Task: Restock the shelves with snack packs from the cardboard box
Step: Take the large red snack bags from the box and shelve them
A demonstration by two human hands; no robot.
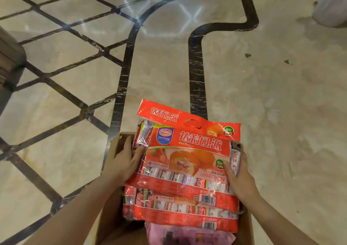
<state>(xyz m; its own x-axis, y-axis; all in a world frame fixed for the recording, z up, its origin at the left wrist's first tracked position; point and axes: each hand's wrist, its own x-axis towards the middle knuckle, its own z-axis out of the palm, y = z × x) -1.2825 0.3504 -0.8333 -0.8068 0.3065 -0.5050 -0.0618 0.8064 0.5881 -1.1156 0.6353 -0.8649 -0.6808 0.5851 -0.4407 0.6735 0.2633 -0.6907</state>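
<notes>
Red snack pack (187, 156) held between both hands right above the open cardboard box (112, 207) — left hand (124, 162) wrapped on its left edge, fingers curled around the clear side, right hand (238, 175) clamped on the right edge with the thumb lying over the front. Carry-handle flap pointing away, barcode end toward the body. Directly underneath, a second red pack (180, 209) lying flat in the box, plus a pink pack (189, 235) nearer the bottom edge. Box walls close on both sides of the wrists, tight fit. Beyond the box, polished marble floor (262, 94) with dark inlay lines — wide open ahead and to the right. Dark wooden furniture (9, 61) at far left, white rounded object (332, 6) top right.
</notes>
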